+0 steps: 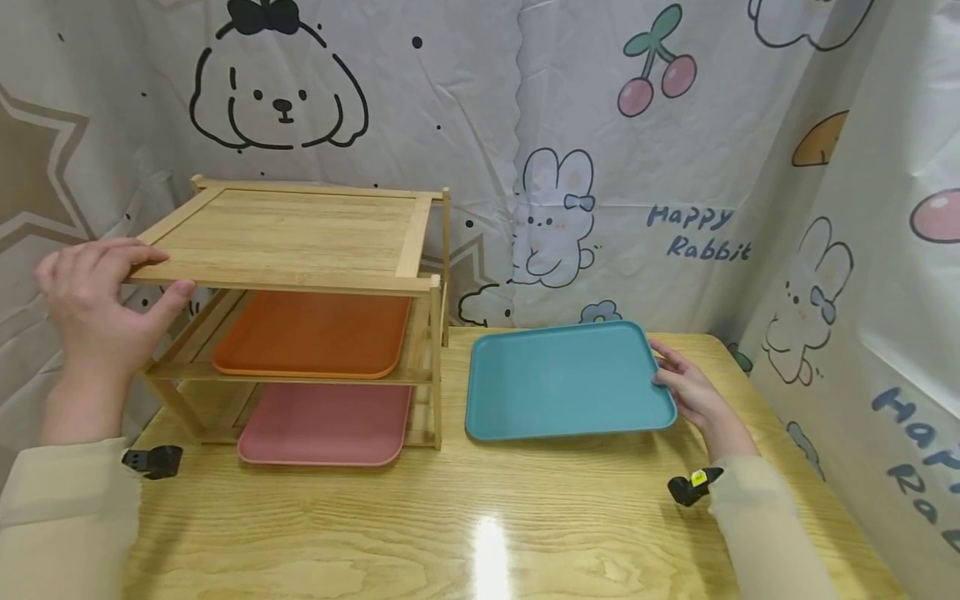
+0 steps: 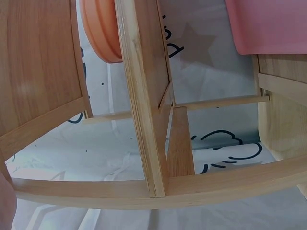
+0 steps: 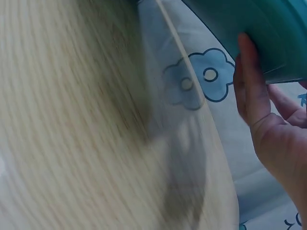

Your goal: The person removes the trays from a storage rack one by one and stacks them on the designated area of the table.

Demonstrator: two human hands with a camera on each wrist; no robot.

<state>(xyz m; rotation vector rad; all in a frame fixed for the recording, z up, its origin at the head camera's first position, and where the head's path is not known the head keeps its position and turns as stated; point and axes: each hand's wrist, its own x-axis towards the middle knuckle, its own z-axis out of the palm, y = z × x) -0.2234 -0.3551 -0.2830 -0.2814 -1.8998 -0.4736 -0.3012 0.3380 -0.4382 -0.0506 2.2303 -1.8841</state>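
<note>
Blue tray (image 1: 562, 383) directly left of the right hand (image 1: 697, 393), its long axis running roughly crosswise over the counter (image 1: 375, 533), with the wooden rack (image 1: 436, 358) beyond its far end; the right hand is the nearer one. The right fingers (image 3: 253, 81) pinch the tray's right end (raised off the counter, as the right wrist view shows), so its body extends leftward from them. The left hand (image 1: 105, 292) grips the front left corner of the rack's top board (image 1: 307, 233), thumb at the front edge. The middle level bears an orange tray (image 1: 315, 333), the lowest a pink tray (image 1: 330, 421).
</note>
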